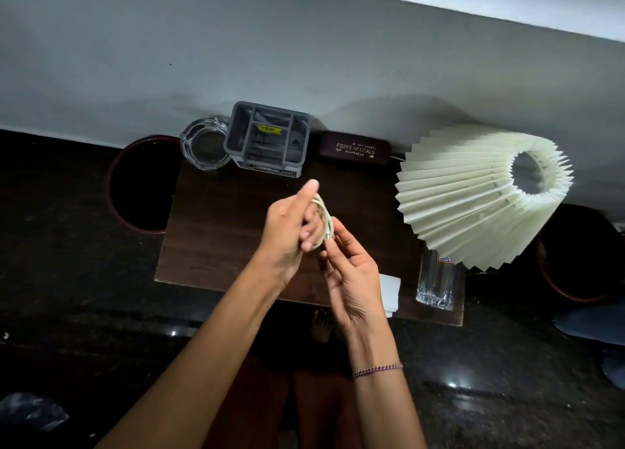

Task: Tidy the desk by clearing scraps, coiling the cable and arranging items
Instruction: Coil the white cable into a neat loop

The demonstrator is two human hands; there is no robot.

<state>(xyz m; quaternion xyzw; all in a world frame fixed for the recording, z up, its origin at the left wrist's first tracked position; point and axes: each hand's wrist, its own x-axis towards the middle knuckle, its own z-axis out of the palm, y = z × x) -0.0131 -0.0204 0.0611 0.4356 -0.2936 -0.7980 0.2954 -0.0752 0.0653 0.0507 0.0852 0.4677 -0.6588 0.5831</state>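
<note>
Now the left hand (pixel 291 227) is curling its fingers through the coiled white cable (pixel 325 220) above the desk (pixel 216 225), while the right hand (pixel 351 273) is pinching its plug end. Far left, the grey organizer (pixel 267 140) is showing a yellow label inside; the glass ashtray (pixel 204 149) beside it is sitting empty.

Just one head-worn wide-angle view, looking steeply down from close above the worktop (pixel 216 232), wall behind it.

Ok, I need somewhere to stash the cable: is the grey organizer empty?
Nearly empty. The grey organizer stands upright and its open compartments show only a yellow label; the bottoms are partly shadowed.
</note>
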